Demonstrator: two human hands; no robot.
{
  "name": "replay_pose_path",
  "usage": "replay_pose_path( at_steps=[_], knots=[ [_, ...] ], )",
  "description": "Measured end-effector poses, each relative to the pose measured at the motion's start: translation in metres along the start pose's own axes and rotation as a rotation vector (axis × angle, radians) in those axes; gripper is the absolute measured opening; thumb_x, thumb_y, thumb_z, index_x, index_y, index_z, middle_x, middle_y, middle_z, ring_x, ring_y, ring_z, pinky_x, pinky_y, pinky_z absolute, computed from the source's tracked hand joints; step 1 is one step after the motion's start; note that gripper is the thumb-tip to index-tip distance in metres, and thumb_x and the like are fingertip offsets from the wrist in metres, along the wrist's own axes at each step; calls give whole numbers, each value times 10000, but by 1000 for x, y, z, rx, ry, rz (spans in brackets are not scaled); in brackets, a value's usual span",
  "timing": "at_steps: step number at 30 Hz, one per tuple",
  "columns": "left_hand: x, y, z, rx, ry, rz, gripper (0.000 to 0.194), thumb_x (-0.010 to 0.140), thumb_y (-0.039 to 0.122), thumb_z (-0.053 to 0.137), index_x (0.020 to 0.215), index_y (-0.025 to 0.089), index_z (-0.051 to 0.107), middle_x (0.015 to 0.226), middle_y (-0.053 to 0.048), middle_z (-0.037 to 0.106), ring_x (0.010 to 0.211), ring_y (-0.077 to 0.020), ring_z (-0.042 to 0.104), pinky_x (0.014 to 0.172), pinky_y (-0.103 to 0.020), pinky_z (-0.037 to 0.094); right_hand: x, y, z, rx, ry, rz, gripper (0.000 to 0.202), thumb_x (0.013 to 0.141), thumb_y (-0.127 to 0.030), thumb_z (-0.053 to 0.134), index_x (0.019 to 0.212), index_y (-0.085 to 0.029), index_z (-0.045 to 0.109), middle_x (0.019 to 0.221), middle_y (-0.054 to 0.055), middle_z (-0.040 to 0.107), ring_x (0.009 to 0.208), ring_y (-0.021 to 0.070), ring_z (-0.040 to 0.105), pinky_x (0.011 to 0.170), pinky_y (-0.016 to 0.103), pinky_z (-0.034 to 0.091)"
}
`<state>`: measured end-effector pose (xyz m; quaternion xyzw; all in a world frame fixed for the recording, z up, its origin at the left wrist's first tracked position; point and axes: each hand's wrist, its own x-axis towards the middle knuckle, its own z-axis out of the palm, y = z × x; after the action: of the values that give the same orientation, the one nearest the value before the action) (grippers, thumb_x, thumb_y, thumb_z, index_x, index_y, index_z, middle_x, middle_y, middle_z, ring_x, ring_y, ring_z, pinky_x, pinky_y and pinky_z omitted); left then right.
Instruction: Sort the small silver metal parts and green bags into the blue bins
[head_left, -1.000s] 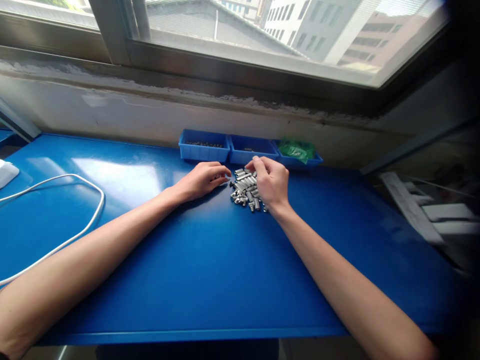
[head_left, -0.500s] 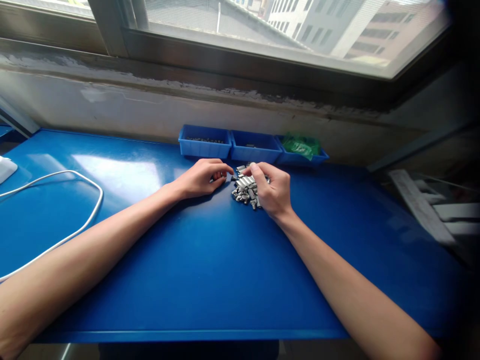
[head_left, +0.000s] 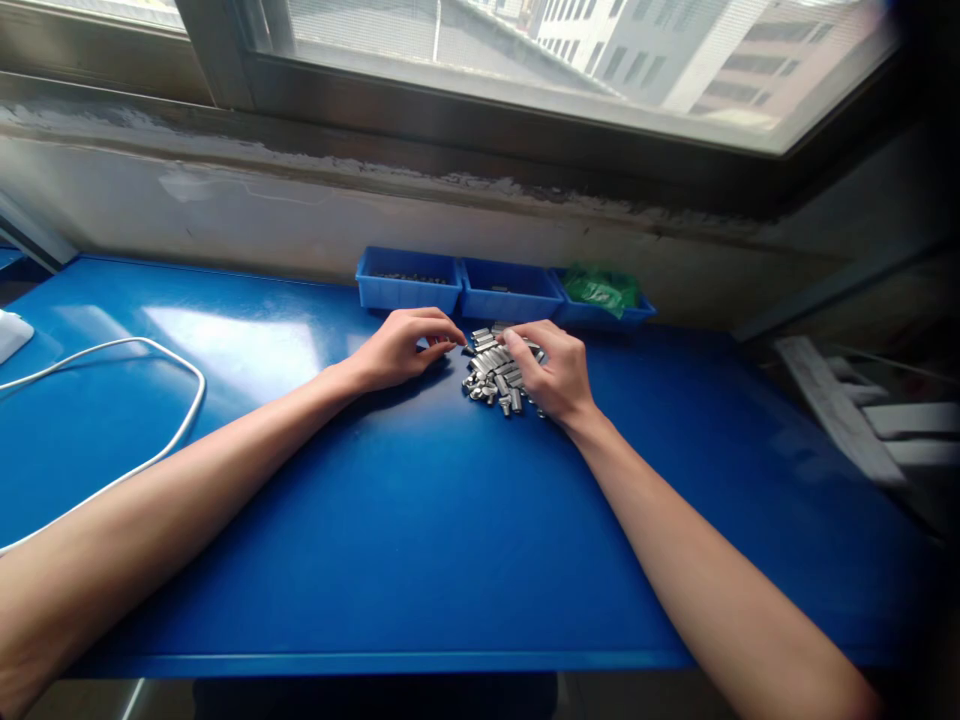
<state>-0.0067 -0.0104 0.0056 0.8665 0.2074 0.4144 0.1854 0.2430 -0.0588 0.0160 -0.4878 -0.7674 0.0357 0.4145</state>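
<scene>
Left hand (head_left: 414, 345) sat half-curled beside metal pieces (head_left: 496, 368), right hand (head_left: 553, 366) half-curled over them | any grip could not be told | pieces lay heaped on desk (head_left: 390, 530) | brushing knuckles risked scattering them

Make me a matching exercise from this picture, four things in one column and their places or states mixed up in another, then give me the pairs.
Things
1. Metal parts
2. Green bag
3. White cable
4. Left blue bin

Places or states
A. Curving over the left side of the blue table
B. Holding many small pieces
C. Heaped between the left hand and the right hand
D. In the right blue bin

Pairs: 1-C, 2-D, 3-A, 4-B
</scene>
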Motion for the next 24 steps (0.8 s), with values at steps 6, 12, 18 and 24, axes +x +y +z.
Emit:
replay_pose_path(
  at_steps=[6,12,18,24],
  knots=[
    [2,-12,-4,-135,395,-171,193,940,299,706,1033,163,806,1196,-115,756,1083,-222,756,969,-353,643,0,-2,1,15,38,7,287,1002,-364,557,833,-230,748,910,62,808,910,270,735,859,423,495],
    [2,-29,-7,-147,465,-221,287,935,298,689,1175,171,781,1490,-140,618,1234,-291,717,1094,-468,597,0,1,3,12,5,8,293,1002,-368,555,821,-233,741,879,57,799,877,262,723,836,416,494],
    [3,-8,-6,125,191,-32,318,982,220,610,1261,196,762,1382,-120,714,1291,-268,685,1160,-450,540,1,-1,4,23,-1,21,317,1013,-390,542,820,-233,737,881,61,794,878,262,717,835,412,507],
    [0,-3,1,238,-230,131,382,1031,252,535,1360,184,716,1498,-136,628,1407,-299,603,1203,-457,499,1,-2,4,35,0,20,326,1015,-391,537,809,-231,733,853,59,783,868,256,709,835,405,509]
  ],
)
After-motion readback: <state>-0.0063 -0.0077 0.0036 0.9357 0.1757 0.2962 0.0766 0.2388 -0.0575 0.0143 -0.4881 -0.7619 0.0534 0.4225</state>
